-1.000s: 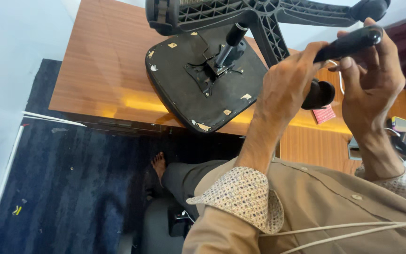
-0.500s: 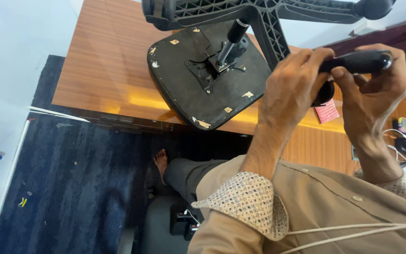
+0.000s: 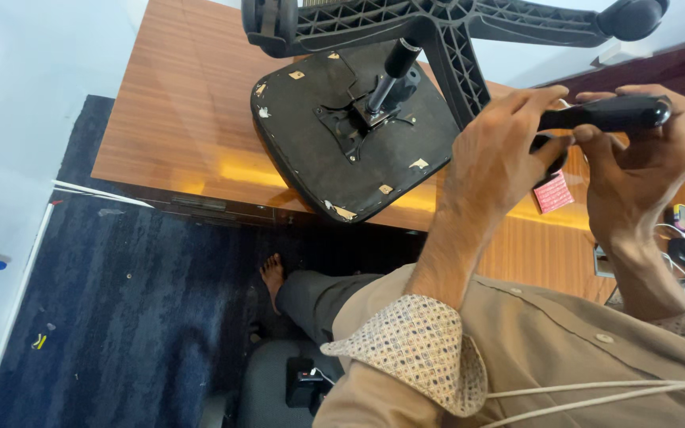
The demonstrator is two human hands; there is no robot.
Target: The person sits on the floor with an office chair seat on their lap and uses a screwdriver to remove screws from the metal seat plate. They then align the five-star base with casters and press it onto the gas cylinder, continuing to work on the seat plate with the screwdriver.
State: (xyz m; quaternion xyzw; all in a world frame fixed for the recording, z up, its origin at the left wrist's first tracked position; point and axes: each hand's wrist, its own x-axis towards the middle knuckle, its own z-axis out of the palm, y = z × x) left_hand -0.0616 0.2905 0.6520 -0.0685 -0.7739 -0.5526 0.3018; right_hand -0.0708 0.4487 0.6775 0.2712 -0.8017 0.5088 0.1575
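- An office chair lies upside down on a wooden worktop (image 3: pixel 192 119), with the black underside of its seat (image 3: pixel 334 150) facing up.
- From the metal plate in the middle of the seat, the gas-lift column (image 3: pixel 390 75) rises to the black five-star base (image 3: pixel 453 24).
- One arm of the base slants from the column down toward the person's hands; another runs off to a castor wheel (image 3: pixel 632 17) at the far right above the seat, and a third ends in a castor at the top left of the seat.
- The left hand (image 3: pixel 493 158) is just right of the seat, with its fingers closed around the end of that slanting base arm and a dark round part there, which is mostly hidden behind the hand.
- The right hand (image 3: pixel 636 166), further right of the seat, has its fingers clamped on a black elongated plastic piece (image 3: pixel 608 113), with the thumb pressing it from below.
- That piece is held above the worktop, right of the seat, its left end meeting the left hand's fingertips.
- A small red packet (image 3: pixel 552 192) lies on the worktop just below the two hands.
- Below the seat, past the worktop's edge, are the dark blue carpet (image 3: pixel 136 301) and the person's bare foot (image 3: pixel 273 273).
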